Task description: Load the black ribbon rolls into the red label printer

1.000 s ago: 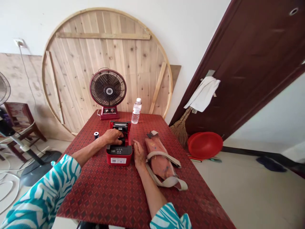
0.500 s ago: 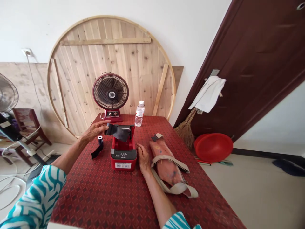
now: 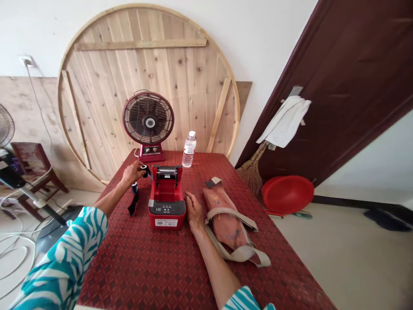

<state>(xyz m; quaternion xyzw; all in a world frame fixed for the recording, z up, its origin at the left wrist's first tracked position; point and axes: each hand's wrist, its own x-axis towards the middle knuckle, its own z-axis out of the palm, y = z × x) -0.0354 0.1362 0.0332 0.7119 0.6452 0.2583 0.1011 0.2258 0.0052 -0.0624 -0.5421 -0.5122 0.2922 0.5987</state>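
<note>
A red and black label printer (image 3: pixel 167 209) stands on the table with its lid raised, showing a roller and a red hollow inside. My left hand (image 3: pixel 133 173) pinches a roll of black ribbon (image 3: pixel 145 168) just left of the raised lid. A second ribbon roll (image 3: pixel 134 187) lies below that hand, its loose black tail on the tabletop. Against the printer's right side rests my right hand (image 3: pixel 194 209), fingers stretched out and holding nothing. Right of it lies a worn orange-brown pouch (image 3: pixel 222 211) with a beige strap.
A red patterned cloth covers the table (image 3: pixel 145 267). A red fan (image 3: pixel 149 120) and a water bottle (image 3: pixel 189 150) stand at its far end. Behind leans a round wooden tabletop (image 3: pixel 174 82). A broom (image 3: pixel 253 170) and red basin (image 3: pixel 288 196) are at the right.
My left hand has drawn the black ribbon out from over the printer's open inside, to the left. My right hand stays beside the printer. The view has shifted slightly.
</note>
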